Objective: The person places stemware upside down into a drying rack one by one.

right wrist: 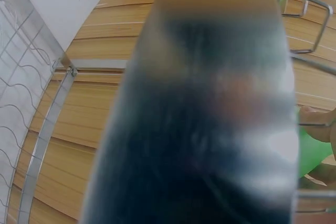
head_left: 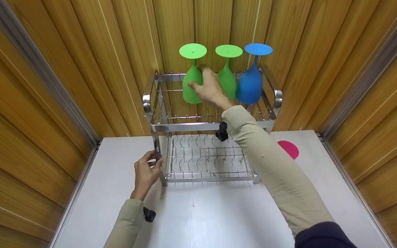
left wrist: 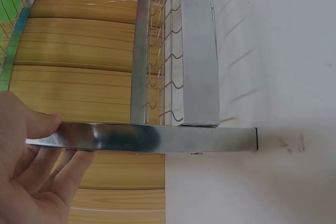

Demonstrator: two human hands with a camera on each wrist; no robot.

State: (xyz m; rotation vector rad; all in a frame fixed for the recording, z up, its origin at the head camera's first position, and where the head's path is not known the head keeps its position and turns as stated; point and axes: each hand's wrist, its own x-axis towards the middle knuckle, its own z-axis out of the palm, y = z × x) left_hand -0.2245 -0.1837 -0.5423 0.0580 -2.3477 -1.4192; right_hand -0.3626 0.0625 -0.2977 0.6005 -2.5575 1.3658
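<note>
A two-tier metal dish rack [head_left: 188, 127] stands on a white surface. My left hand [head_left: 146, 174] grips its left front post, thumb and fingers on either side of the metal strip [left wrist: 115, 137]. Three wine glasses stand upside down in a row on the upper tier: a green wine glass [head_left: 190, 94] at left, a second green wine glass [head_left: 228, 84] in the middle, a blue wine glass [head_left: 249, 88] at right. My right hand [head_left: 209, 86] holds the left green glass by its bowl, thumb in front. In the right wrist view a blurred metal bar hides most of it.
A pink disc [head_left: 289, 150] lies on the white surface [head_left: 198, 213] right of the rack, partly covered by my right sleeve. The lower tier [head_left: 205, 158] is a wavy wire grid. Wood-patterned panels [head_left: 126, 69] rise behind and at both sides.
</note>
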